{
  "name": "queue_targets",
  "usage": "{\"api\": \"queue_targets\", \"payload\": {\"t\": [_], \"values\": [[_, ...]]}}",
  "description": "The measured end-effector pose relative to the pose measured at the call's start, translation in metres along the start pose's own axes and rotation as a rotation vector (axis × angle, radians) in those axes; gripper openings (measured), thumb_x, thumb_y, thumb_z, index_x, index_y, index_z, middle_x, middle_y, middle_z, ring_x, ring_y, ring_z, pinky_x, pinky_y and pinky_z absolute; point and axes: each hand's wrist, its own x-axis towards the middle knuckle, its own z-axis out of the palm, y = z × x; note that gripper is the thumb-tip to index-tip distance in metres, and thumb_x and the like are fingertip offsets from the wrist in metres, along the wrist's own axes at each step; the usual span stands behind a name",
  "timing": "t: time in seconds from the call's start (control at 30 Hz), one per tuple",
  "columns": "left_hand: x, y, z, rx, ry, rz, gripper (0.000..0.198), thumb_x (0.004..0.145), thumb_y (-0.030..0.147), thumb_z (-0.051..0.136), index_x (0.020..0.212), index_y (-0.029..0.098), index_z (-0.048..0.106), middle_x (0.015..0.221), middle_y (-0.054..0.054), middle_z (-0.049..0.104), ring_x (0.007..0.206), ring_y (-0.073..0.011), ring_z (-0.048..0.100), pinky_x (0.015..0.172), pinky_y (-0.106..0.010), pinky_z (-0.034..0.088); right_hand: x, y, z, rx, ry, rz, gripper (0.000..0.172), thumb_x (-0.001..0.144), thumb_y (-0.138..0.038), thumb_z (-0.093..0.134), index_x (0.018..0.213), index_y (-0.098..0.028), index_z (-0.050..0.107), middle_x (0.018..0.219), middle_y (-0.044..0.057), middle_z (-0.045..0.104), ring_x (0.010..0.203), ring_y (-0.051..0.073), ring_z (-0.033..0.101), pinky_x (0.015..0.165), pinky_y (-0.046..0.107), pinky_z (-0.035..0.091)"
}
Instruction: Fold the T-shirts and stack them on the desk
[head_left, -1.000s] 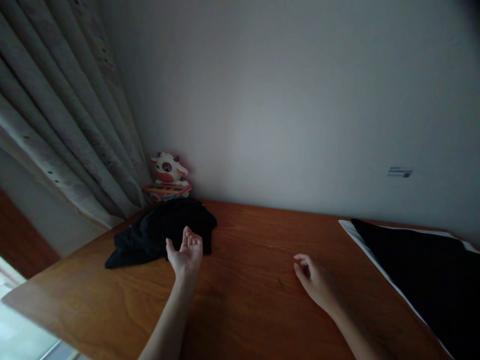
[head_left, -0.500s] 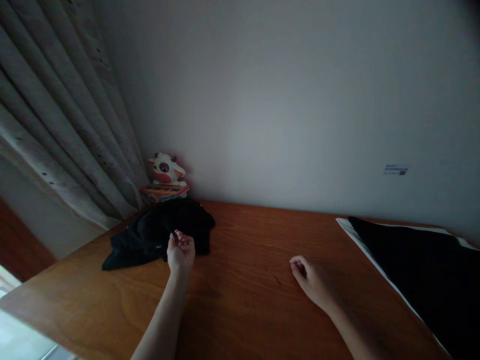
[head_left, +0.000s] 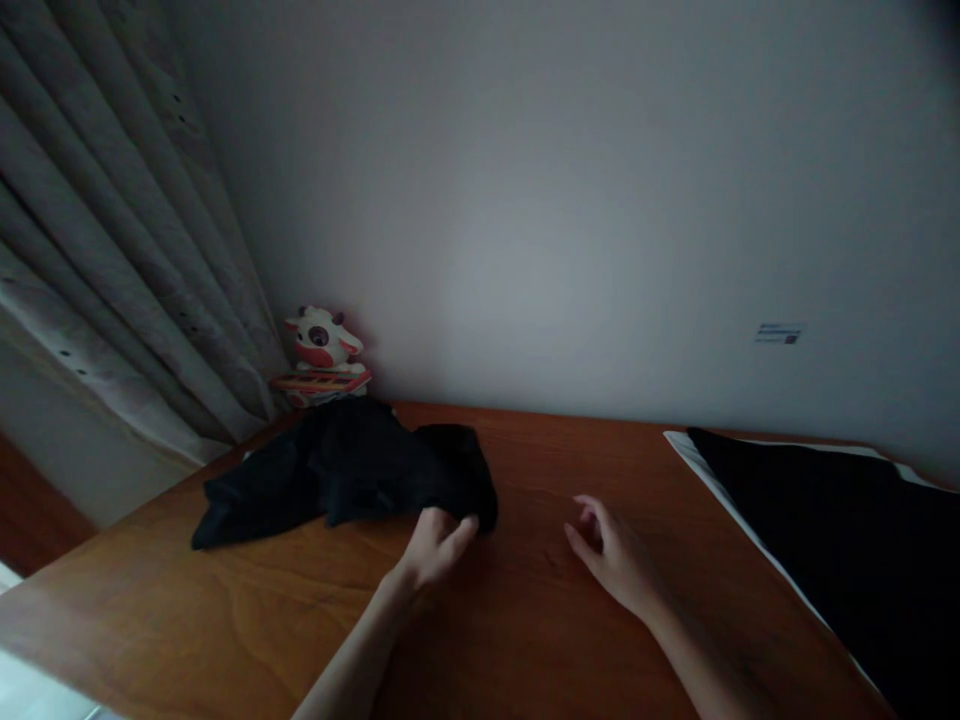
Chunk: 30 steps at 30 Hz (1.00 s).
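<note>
A crumpled black garment (head_left: pixel 352 475) lies on the wooden table (head_left: pixel 525 620) near its far left corner. My left hand (head_left: pixel 435 545) is closed on the garment's right edge, and the cloth is stretched out toward the table's middle. My right hand (head_left: pixel 611 555) hovers just above the tabletop to the right of the garment, fingers loosely curled and apart, holding nothing.
A small cow plush toy (head_left: pixel 321 345) sits on a red item in the corner against the wall. Curtains (head_left: pixel 112 250) hang on the left. A black cloth on a white sheet (head_left: pixel 840 540) covers the table's right side.
My left hand went from open and palm-up to closed on the black garment, then drew its edge to the right. My right hand shifted slightly left and its fingers spread a little.
</note>
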Motion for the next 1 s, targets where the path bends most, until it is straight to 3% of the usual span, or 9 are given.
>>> {"api": "queue_targets", "payload": {"t": [0.07,0.13,0.23,0.33,0.47,0.63,0.73,0.87,1.0], "values": [[-0.015,0.003,0.016,0.012,-0.222,-0.036,0.02,0.054,0.017,0.082,0.069,0.023,0.069,0.071,-0.001,0.067,0.076,-0.024,0.063,0.07,-0.034,0.053,-0.003,-0.007,-0.003,0.024,-0.015,-0.078,0.074,0.084,-0.045,0.065,0.147,-0.019,0.037,0.135,0.017,0.057,0.117,0.028,0.062,0.1,0.043,0.05],[-0.026,0.006,0.029,0.055,-0.528,-0.074,0.017,0.056,0.02,0.081,0.066,0.023,0.067,0.065,0.001,0.064,0.063,-0.0189,0.059,0.062,-0.031,0.051,-0.007,-0.019,-0.006,0.034,-0.084,-0.188,0.096,0.075,-0.039,0.074,0.155,-0.021,0.023,0.155,0.018,0.039,0.14,0.03,0.043,0.112,0.047,0.04],[-0.031,0.01,0.04,0.177,-0.851,0.004,0.034,0.081,0.042,0.067,0.056,0.021,0.059,0.054,0.0,0.054,0.051,-0.0135,0.046,0.054,-0.029,0.043,-0.009,-0.039,-0.01,0.032,-0.251,-0.271,0.082,0.072,-0.028,0.074,0.147,-0.024,0.043,0.155,0.014,0.041,0.143,0.03,0.039,0.116,0.048,0.036],[-0.028,0.01,0.044,0.297,-0.71,0.183,0.048,0.094,0.052,0.048,0.061,0.02,0.057,0.061,-0.002,0.053,0.059,-0.0136,0.046,0.06,-0.029,0.042,-0.008,-0.051,-0.007,0.062,-0.302,-0.218,0.045,0.076,-0.018,0.065,0.12,-0.024,0.066,0.135,0.01,0.062,0.128,0.028,0.055,0.109,0.046,0.042],[-0.025,0.007,0.043,0.331,-0.428,0.36,0.037,0.096,0.051,0.047,0.081,0.02,0.061,0.079,-0.004,0.062,0.075,-0.0168,0.056,0.072,-0.03,0.047,-0.003,-0.048,0.004,0.293,-0.159,-0.073,0.03,0.083,-0.023,0.057,0.111,-0.023,0.067,0.103,0.009,0.074,0.097,0.025,0.07,0.087,0.039,0.053],[-0.014,-0.002,0.034,0.434,-0.139,0.548,0.016,0.095,0.038,0.056,0.096,0.022,0.059,0.105,-0.008,0.065,0.102,-0.0215,0.061,0.091,-0.038,0.049,0.011,-0.018,0.015,0.733,0.321,0.314,0.038,0.081,-0.052,0.064,0.103,-0.022,0.069,0.106,0.01,0.075,0.104,0.028,0.069,0.09,0.04,0.053],[-0.001,-0.013,0.024,0.63,0.032,0.574,0.027,0.088,0.038,0.066,0.11,0.024,0.058,0.119,-0.009,0.064,0.115,-0.0257,0.059,0.101,-0.046,0.047,0.02,0.008,0.008,1.058,0.539,0.534,0.038,0.079,-0.055,0.066,0.102,-0.025,0.068,0.101,0.003,0.077,0.101,0.025,0.07,0.086,0.037,0.055],[0.012,-0.029,0.015,0.775,0.024,0.541,0.047,0.082,0.044,0.071,0.122,0.025,0.056,0.124,-0.009,0.065,0.119,-0.0286,0.06,0.104,-0.051,0.048,0.026,0.037,-0.011,1.254,0.758,0.687,0.025,0.082,-0.043,0.061,0.1,-0.027,0.068,0.096,-0.003,0.078,0.094,0.02,0.072,0.08,0.034,0.058],[0.015,-0.031,0.024,0.87,-0.09,0.579,0.046,0.084,0.047,0.068,0.124,0.025,0.059,0.13,-0.009,0.064,0.121,-0.0288,0.06,0.104,-0.051,0.049,0.028,0.04,-0.023,1.368,0.719,0.771,0.023,0.088,-0.04,0.055,0.098,-0.027,0.072,0.1,-0.002,0.079,0.099,0.021,0.072,0.083,0.036,0.059]]}}
